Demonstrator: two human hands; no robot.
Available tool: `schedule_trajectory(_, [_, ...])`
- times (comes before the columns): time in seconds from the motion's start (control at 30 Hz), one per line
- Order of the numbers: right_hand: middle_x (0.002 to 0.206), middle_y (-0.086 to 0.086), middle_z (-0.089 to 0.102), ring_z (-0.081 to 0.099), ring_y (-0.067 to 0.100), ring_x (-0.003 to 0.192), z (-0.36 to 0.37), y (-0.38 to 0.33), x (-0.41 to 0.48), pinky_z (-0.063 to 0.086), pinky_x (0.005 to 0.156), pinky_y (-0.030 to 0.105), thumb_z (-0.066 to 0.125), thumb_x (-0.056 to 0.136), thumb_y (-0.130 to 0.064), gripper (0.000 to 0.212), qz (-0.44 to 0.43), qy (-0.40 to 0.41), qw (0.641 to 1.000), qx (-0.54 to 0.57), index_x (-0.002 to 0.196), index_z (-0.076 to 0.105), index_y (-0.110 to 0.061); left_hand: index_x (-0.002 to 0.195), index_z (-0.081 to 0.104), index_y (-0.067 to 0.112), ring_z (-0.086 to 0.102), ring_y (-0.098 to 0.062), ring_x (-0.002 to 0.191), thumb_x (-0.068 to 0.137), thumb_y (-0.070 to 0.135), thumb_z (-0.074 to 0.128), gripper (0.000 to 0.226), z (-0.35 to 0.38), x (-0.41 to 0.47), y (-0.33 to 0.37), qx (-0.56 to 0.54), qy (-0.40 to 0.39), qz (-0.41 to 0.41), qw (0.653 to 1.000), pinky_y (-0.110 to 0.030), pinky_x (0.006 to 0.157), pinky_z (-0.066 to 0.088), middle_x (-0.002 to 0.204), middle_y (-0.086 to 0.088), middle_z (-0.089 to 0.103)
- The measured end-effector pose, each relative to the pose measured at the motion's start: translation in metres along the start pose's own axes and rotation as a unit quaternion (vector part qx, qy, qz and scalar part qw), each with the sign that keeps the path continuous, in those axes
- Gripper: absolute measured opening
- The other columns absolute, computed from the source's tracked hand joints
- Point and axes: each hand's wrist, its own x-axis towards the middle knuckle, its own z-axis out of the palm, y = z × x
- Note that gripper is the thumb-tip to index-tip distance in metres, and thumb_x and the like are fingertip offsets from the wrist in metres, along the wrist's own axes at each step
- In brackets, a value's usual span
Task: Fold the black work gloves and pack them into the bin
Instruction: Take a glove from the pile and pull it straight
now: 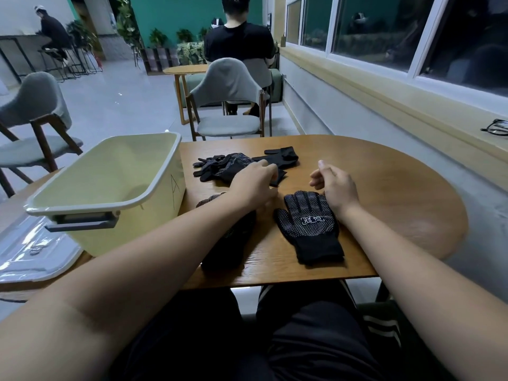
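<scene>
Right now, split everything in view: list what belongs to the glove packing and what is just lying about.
Job: glove pile, flat dotted glove, half-covered glove, pale bin.
Lying about: clear lid, spectacles on the sill, grey chairs.

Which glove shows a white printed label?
The flat glove by the right hand; the far pile and the half-covered glove show none.

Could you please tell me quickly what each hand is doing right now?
Left hand: fingers curled on the glove pile, apparently pinching it.
Right hand: open, loosely curled, holding nothing.
</scene>
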Motion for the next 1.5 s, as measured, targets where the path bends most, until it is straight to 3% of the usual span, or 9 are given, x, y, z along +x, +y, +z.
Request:
schedule_trajectory(0.1, [0.077, 0.001, 0.077, 0.073, 0.019, 0.079, -0.002, 0.0, 0.0, 0.059, 0.082, 0.045, 0.046, 0.102, -0.06, 0.053, 0.001, 0.007, 1.0, -0.005, 0.084, 0.074, -0.019, 0.107, 0.067, 0.02, 0.06, -0.025, 0.102, 0.084, 0.029, 0.074, 0.026, 0.001, 0.008, 0.006, 0.008, 0.001, 0.011, 1.0, -0.037, 0.075, 0.049, 0.105, -0.001, 0.066])
schedule_trajectory(0.27, [0.077, 0.0, 0.077, 0.074, 0.022, 0.08, -0.002, 0.0, 0.0, 0.06, 0.087, 0.052, 0.045, 0.099, -0.063, 0.054, 0.005, 0.009, 1.0, -0.011, 0.082, 0.074, -0.02, 0.104, 0.066, 0.022, 0.065, -0.03, 0.097, 0.082, 0.026, 0.071, 0.022, 0.0, 0.009, 0.007, 0.016, -0.019, -0.01, 1.0, -0.043, 0.077, 0.057, 0.099, -0.003, 0.071])
schedule_trajectory(0.57, [0.077, 0.002, 0.077, 0.072, 0.016, 0.077, -0.002, -0.003, -0.003, 0.059, 0.082, 0.043, 0.047, 0.107, -0.051, 0.049, 0.004, 0.017, 1.0, -0.01, 0.084, 0.074, -0.017, 0.107, 0.066, 0.023, 0.063, -0.029, 0.102, 0.079, 0.018, 0.071, 0.029, -0.004, 0.011, -0.007, -0.013, -0.025, -0.052, 0.998, -0.036, 0.076, 0.048, 0.108, -0.003, 0.069])
schedule_trajectory(0.77, [0.076, 0.0, 0.077, 0.072, 0.018, 0.076, -0.003, -0.004, -0.003, 0.059, 0.084, 0.046, 0.047, 0.104, -0.054, 0.05, 0.004, 0.015, 1.0, -0.012, 0.082, 0.074, -0.019, 0.096, 0.077, 0.016, 0.067, -0.025, 0.094, 0.089, 0.019, 0.069, 0.011, -0.023, 0.02, -0.009, -0.103, 0.051, -0.113, 0.987, -0.037, 0.082, 0.057, 0.096, -0.004, 0.076])
schedule_trajectory(1.0, [0.075, -0.001, 0.077, 0.073, 0.017, 0.077, -0.004, -0.004, -0.003, 0.06, 0.085, 0.045, 0.046, 0.105, -0.054, 0.05, 0.002, 0.013, 1.0, -0.023, 0.082, 0.074, -0.019, 0.096, 0.075, 0.021, 0.064, -0.008, 0.077, 0.096, 0.021, 0.065, 0.01, -0.06, 0.032, -0.014, -0.185, 0.074, -0.162, 0.966, -0.024, 0.06, 0.048, 0.091, 0.002, 0.074])
schedule_trajectory(1.13, [0.075, -0.002, 0.077, 0.074, 0.018, 0.079, -0.003, -0.006, -0.005, 0.059, 0.084, 0.044, 0.046, 0.107, -0.053, 0.049, 0.002, 0.011, 0.999, -0.031, 0.083, 0.074, -0.019, 0.087, 0.07, 0.027, 0.074, -0.023, 0.089, 0.093, 0.018, 0.068, 0.011, -0.079, 0.037, -0.021, -0.282, 0.086, -0.201, 0.934, -0.035, 0.079, 0.063, 0.091, -0.002, 0.075])
schedule_trajectory(1.3, [0.076, 0.0, 0.077, 0.073, 0.017, 0.078, -0.003, -0.007, -0.006, 0.059, 0.085, 0.045, 0.047, 0.108, -0.05, 0.049, 0.005, 0.009, 1.0, -0.029, 0.084, 0.074, -0.018, 0.104, 0.071, 0.016, 0.068, -0.011, 0.069, 0.098, 0.014, 0.065, 0.008, -0.093, 0.037, -0.016, -0.324, 0.116, -0.187, 0.92, -0.015, 0.045, 0.046, 0.092, -0.005, 0.076])
schedule_trajectory(1.5, [0.076, -0.001, 0.077, 0.073, 0.022, 0.081, -0.003, -0.009, -0.006, 0.058, 0.088, 0.051, 0.047, 0.102, -0.056, 0.049, 0.006, 0.006, 1.0, -0.024, 0.082, 0.073, -0.02, 0.111, 0.07, 0.009, 0.065, -0.008, 0.065, 0.098, 0.009, 0.063, 0.014, -0.102, 0.037, -0.002, -0.346, 0.079, -0.161, 0.921, -0.016, 0.049, 0.042, 0.09, -0.007, 0.074])
